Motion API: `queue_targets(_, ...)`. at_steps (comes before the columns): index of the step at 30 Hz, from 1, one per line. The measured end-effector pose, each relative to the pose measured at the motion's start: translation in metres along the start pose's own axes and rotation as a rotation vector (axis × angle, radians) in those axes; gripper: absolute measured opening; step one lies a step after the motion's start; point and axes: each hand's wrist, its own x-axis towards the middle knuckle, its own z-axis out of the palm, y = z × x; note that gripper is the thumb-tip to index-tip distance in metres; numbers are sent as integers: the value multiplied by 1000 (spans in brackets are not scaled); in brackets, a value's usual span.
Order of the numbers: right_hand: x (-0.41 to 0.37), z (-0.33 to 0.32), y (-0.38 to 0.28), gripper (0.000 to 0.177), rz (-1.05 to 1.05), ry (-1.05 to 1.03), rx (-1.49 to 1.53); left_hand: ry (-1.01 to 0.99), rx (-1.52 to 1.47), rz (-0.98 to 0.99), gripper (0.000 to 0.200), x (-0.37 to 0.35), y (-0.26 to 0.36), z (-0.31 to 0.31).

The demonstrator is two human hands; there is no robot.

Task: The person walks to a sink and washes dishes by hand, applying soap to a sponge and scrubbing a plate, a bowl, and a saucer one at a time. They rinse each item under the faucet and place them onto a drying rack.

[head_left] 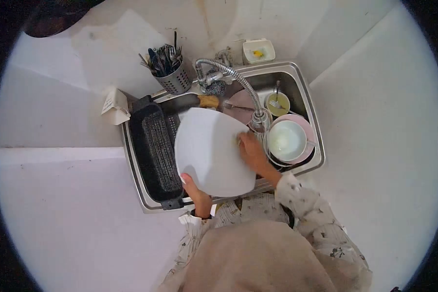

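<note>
A large white plate with rounded corners (pixel 211 151) is held tilted over the sink. My left hand (pixel 197 193) grips its lower left edge, thumb on the face and the other fingers hidden behind. Against the plate's right side, my right hand (pixel 253 152) is closed, fingertips pressed on the surface. A sliver of something yellow-green (pixel 238 140) shows at those fingertips; the rest is covered by the hand. Right of my right hand, a white cup (pixel 287 141) sits on a pink plate (pixel 306 127) in the sink.
A flexible metal faucet (pixel 236 74) arches over the steel sink (pixel 318 151). A long black grill pan (pixel 155 151) lies at left. Behind stand a cutlery holder (pixel 175 82) and a white soap tray (pixel 259 51). A yellowish bowl (pixel 283 108) holds utensils; a carton (pixel 117 106) stands left.
</note>
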Motion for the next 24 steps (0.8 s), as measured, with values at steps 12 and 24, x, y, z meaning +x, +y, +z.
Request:
queue_targets(12,-88,-59,-67,26,-451,-97,-314,14,-251,-252,65,-3,24,34)
queue_targets(24,0,-131,-89,31,-616,-358,-257,-420,1074,736,55,11,81,2)
